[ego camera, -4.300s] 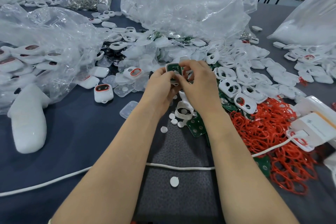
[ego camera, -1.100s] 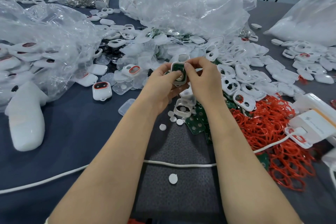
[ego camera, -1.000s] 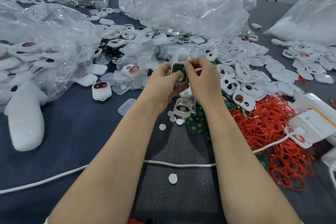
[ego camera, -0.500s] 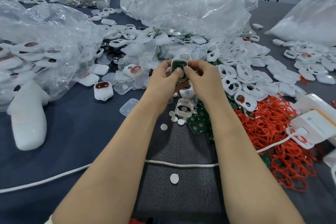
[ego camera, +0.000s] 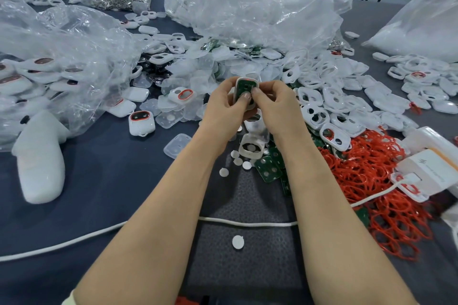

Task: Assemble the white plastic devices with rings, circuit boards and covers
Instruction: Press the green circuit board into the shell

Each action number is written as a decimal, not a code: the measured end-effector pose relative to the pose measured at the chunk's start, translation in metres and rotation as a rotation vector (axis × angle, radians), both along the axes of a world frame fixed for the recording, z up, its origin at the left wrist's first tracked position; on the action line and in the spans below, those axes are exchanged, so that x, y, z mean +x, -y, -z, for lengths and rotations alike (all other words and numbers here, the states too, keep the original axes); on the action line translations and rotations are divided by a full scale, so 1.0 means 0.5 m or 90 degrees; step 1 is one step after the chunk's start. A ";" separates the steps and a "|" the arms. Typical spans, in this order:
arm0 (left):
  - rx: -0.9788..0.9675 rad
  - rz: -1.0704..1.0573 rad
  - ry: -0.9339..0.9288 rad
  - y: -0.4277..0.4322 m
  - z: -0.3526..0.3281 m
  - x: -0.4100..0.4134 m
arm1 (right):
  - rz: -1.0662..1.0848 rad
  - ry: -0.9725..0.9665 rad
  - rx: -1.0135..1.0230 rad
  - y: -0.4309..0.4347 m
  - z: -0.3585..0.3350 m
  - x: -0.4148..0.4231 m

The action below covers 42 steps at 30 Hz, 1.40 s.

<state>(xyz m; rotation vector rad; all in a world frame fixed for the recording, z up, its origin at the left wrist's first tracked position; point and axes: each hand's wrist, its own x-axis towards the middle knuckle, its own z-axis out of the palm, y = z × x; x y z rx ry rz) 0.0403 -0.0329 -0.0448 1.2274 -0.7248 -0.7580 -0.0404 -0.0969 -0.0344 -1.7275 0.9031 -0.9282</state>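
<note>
A white plastic shell (ego camera: 245, 86) with a green circuit board inside it is held up over the table centre. My left hand (ego camera: 224, 109) grips its left side and my right hand (ego camera: 275, 109) grips its right side. Both thumbs press on the board's lower half. Below the hands stands another white shell (ego camera: 251, 150) with round white discs (ego camera: 238, 161) around it. Green circuit boards (ego camera: 269, 168) lie beside it. Red rings (ego camera: 371, 176) are heaped at the right. White covers with two holes (ego camera: 319, 106) lie in a pile right of my hands.
Clear plastic bags (ego camera: 247, 5) bulge at the back and left (ego camera: 49, 57). An assembled device with a red ring (ego camera: 141, 122) sits left of centre. A white cord (ego camera: 74, 240) crosses the dark mat. A white box (ego camera: 431, 168) stands at the right edge. Clear square lids (ego camera: 174, 148) lie nearby.
Both thumbs have slid down together onto the circuit board in the shell. The shell stays held at about the same place.
</note>
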 end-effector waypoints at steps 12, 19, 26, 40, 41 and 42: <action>-0.015 0.001 -0.001 0.002 0.002 0.004 | 0.003 0.066 0.052 -0.011 -0.007 0.006; -0.013 -0.012 -0.025 0.005 0.002 -0.004 | 0.023 0.053 0.048 -0.013 -0.006 0.009; -0.013 -0.023 0.000 0.003 0.002 0.000 | 0.023 0.047 0.035 -0.013 -0.003 0.013; -0.029 -0.013 -0.022 0.002 0.000 0.000 | 0.015 0.053 0.025 -0.013 -0.002 0.013; -0.025 -0.010 -0.029 0.002 0.000 0.000 | 0.016 0.051 0.025 -0.012 -0.002 0.012; -0.022 -0.006 -0.041 0.002 0.000 0.000 | 0.019 0.048 0.023 -0.011 -0.002 0.012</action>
